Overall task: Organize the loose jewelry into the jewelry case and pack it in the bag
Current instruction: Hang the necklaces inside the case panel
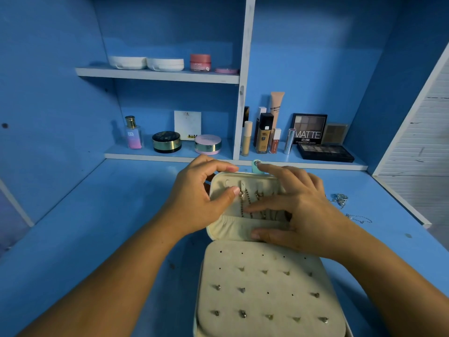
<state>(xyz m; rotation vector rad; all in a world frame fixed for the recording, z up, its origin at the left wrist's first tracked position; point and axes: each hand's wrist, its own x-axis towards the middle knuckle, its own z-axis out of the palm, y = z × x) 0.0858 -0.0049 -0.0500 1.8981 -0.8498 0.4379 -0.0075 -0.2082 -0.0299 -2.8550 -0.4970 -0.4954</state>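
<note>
**Q:** What lies nearest?

**A:** The open jewelry case [257, 300], studded panel toward me, on the desk [97, 239]. Beyond it, my right hand [308, 210] lies flat, fingers [267, 207] straight over the necklaces [247, 203] hung in the lid [220, 188]. My left hand [194, 198] pinches the lid's rim, thumb on a hook tab.

**Q:** The hazard?

**A:** Likely tangling, if my flat fingers drag the necklaces off their hooks. The loose chains [341, 199] lie further right, and my right hand is between them and the lid. Cosmetics line the shelf [145, 156] behind. No bag is visible.
</note>
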